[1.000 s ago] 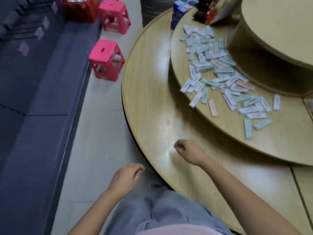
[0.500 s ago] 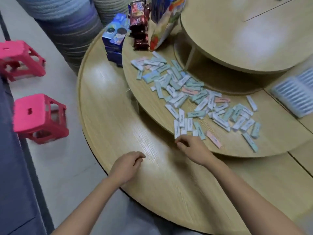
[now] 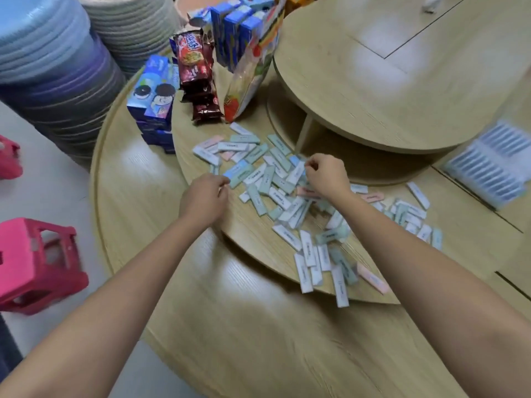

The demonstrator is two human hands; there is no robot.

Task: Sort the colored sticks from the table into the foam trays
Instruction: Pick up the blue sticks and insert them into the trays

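Note:
Several pale green, white, blue and pink sticks (image 3: pixel 280 179) lie scattered on the middle tier (image 3: pixel 253 234) of a round wooden table. More of them (image 3: pixel 316 259) lie near its front rim. My left hand (image 3: pixel 204 198) hovers at the pile's left edge, fingers curled, fingertips beside a blue stick (image 3: pixel 238 170). My right hand (image 3: pixel 326 175) is over the middle of the pile, fingers curled down onto the sticks. Whether either hand pinches a stick is hidden. A ribbed white foam tray (image 3: pixel 488 168) lies at the right, blurred.
Snack packs (image 3: pixel 198 79) and blue boxes (image 3: pixel 152 96) stand at the back of the tier. A higher round tier (image 3: pixel 388 67) overhangs behind the pile. Pink stools (image 3: pixel 34 262) and a tall stack of round seats (image 3: pixel 51 67) stand on the floor at the left.
The view has swung right and closer to the table. Both hands have moved forward from the lower table rim onto the stick pile.

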